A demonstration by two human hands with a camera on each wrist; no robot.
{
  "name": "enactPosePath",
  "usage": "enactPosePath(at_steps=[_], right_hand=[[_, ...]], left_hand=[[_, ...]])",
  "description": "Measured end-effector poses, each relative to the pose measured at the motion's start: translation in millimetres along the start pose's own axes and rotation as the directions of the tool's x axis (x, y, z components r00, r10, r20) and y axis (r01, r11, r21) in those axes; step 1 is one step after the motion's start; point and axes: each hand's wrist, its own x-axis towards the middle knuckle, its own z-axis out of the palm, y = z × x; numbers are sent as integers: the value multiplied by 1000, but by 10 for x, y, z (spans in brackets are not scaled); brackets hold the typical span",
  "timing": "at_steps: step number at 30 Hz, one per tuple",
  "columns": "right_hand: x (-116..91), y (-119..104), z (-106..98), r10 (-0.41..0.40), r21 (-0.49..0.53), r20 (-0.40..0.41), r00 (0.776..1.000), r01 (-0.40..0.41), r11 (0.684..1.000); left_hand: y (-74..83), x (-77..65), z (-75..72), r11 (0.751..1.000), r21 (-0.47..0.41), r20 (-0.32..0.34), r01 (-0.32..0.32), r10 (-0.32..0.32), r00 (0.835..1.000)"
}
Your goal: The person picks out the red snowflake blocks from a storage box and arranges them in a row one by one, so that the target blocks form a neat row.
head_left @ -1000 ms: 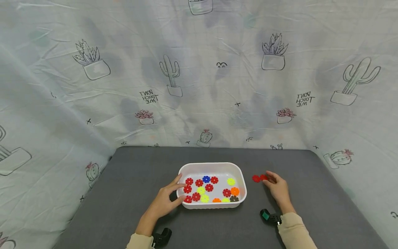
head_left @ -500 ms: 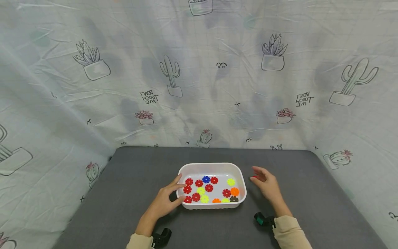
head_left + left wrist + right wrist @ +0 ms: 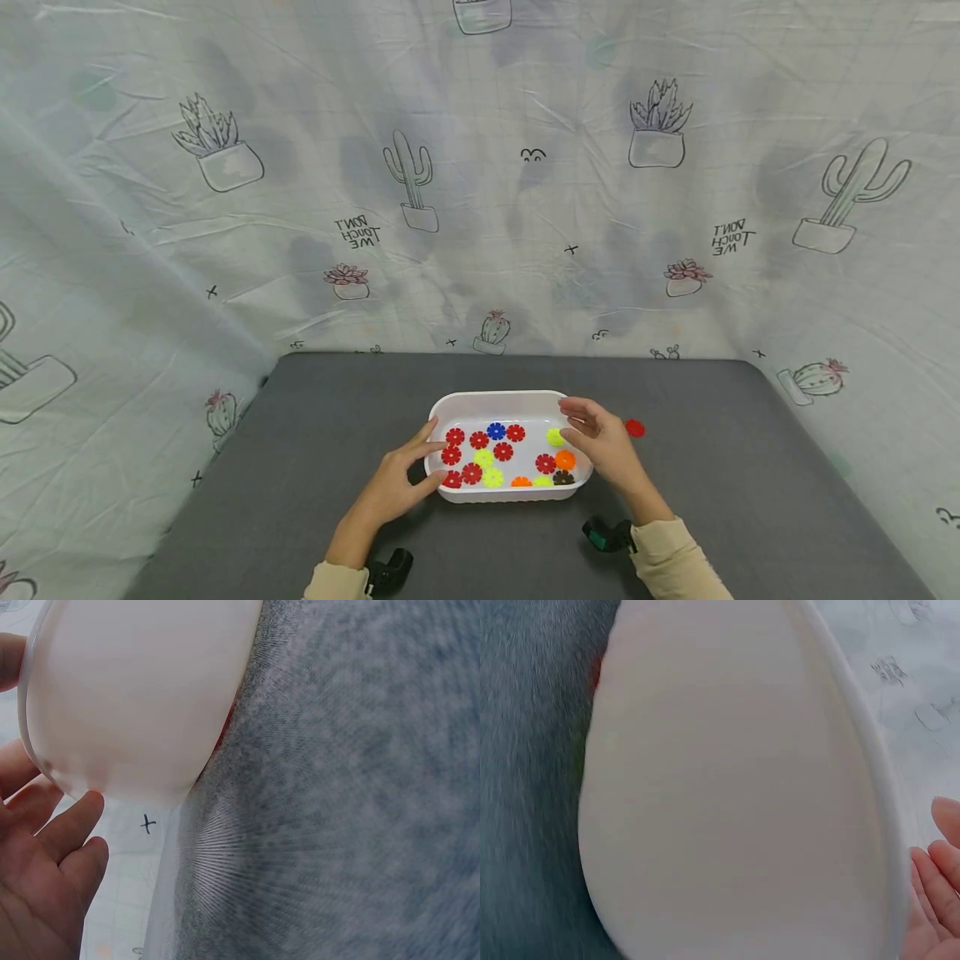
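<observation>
A white plastic tray (image 3: 517, 495) sits on the grey table and holds several small toothed plastic discs. My left hand (image 3: 397, 479) holds the tray's left rim, thumb and fingertips reaching over the edge; in the left wrist view its fingers (image 3: 71, 825) lie by the rim. My right hand (image 3: 603, 437) hovers at the tray's right end, thumb apart from the fingers, and nothing shows between them. Near its fingertips is a yellow disc (image 3: 555, 437), partly covered. A red disc (image 3: 635, 427) lies on the table right of that hand. The spot beside it is hidden.
Inside the tray are red discs (image 3: 503, 451), a blue disc (image 3: 496, 431), orange discs (image 3: 565, 460) and a dark brown disc (image 3: 562, 477). The grey table (image 3: 360, 392) meets a printed white curtain (image 3: 450, 283) at the back and sides.
My right hand has left the red disc on the table and moved left to the tray's right end. The left hand and the tray have stayed put.
</observation>
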Motion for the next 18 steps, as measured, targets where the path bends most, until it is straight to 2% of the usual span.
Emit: enactPosePath(at_steps=[3,8,12,18], right_hand=[[39,-9,96,25,22,48,999,-26,999],[104,10,220,87,1,108,990,-87,996],[140,36,280,122,-87,131,984,-112,990],[163,47,326,198,-225,141,970,-163,961]], left_hand=[[-9,-1,3,1000,2,-2,-9,9,1000],[-1,-8,11,1000,-9,3,-8,8,1000],[8,-12,10,1000,-3,1,-4,4,1000],[19,-11,-3,1000,-8,-4,-12,12,1000]])
